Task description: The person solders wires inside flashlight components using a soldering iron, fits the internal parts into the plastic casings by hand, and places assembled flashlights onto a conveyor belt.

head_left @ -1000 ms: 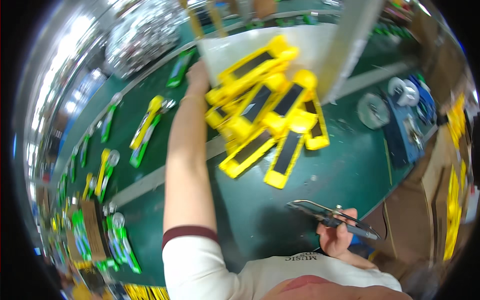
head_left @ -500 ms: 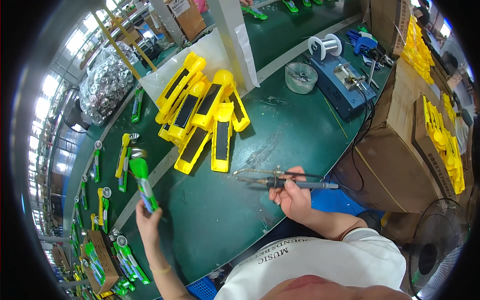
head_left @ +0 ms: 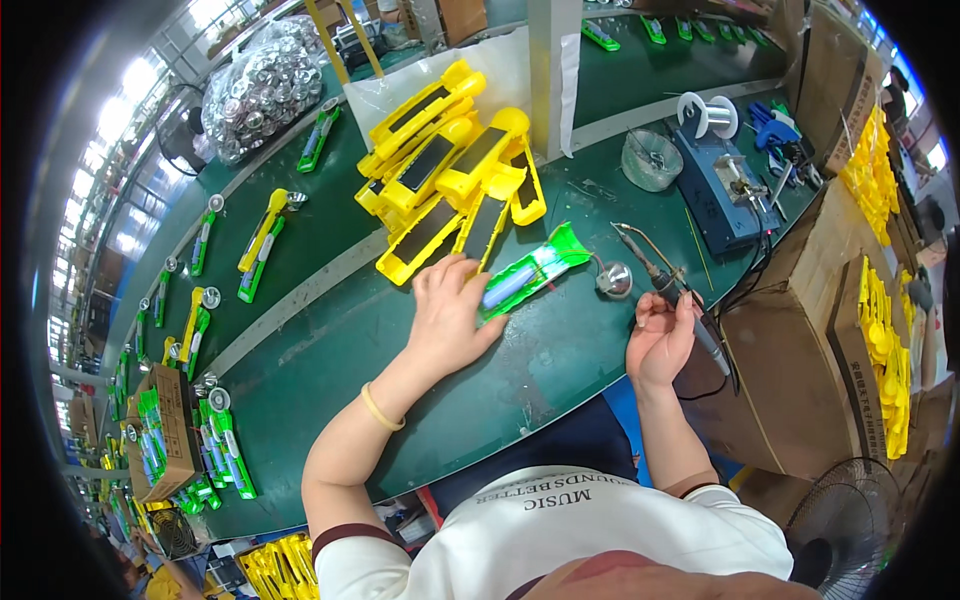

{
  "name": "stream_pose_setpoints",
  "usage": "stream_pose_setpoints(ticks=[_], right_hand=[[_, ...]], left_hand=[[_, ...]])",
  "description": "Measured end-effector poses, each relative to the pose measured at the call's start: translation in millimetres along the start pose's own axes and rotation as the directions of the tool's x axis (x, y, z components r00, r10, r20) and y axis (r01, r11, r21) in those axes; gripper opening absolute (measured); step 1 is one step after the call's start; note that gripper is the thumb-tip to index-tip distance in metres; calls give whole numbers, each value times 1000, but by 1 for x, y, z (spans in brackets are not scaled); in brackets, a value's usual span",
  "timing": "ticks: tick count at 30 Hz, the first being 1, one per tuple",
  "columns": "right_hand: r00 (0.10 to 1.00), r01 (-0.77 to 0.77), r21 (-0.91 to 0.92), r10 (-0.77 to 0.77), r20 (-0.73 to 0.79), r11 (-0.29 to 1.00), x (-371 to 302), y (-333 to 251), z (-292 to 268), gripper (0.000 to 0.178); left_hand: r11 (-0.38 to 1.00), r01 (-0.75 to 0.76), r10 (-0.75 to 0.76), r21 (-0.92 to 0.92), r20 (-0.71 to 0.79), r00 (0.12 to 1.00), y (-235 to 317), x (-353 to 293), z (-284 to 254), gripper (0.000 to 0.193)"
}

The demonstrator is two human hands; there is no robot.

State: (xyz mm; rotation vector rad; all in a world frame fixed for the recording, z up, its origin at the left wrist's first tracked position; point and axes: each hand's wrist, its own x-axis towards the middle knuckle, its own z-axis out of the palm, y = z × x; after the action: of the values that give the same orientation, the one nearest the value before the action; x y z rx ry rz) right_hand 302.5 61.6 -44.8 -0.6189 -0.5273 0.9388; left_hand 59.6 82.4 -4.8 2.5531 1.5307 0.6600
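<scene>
Ideally, steady the green case, on or perhaps just above the table, with the left hand pinching its left end; the right hand grips the soldering iron, tip best held off the case until the metal cup sits steady.

A factory assembly workshop. A long green desk carries a spaced-out line of matching green casings and a heap of yellow casings. A soldering iron and a spool of wire show bench work. Around them are a clear bag of silvery cups, cardboard boxes and a caged fan.
</scene>
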Motion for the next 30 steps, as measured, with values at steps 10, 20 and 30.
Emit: stream_pose_setpoints(ticks=[10, 20, 30], right_hand=[[997, -82, -23, 81, -10, 996, 5, 3, 1, 19], [992, -67, -98, 77, 102, 993, -9, 4, -1, 28], [892, -143, -198, 213, 398, 970, -58, 15, 40, 26]], left_hand=[[990, 135, -133, -26, 74, 988, -33, -121, -67, 62], [993, 121, -119, -17, 67, 991, -30, -122, -75, 58], [981, 79, -99, -175, -106, 989, -23, -113, -59, 28]])
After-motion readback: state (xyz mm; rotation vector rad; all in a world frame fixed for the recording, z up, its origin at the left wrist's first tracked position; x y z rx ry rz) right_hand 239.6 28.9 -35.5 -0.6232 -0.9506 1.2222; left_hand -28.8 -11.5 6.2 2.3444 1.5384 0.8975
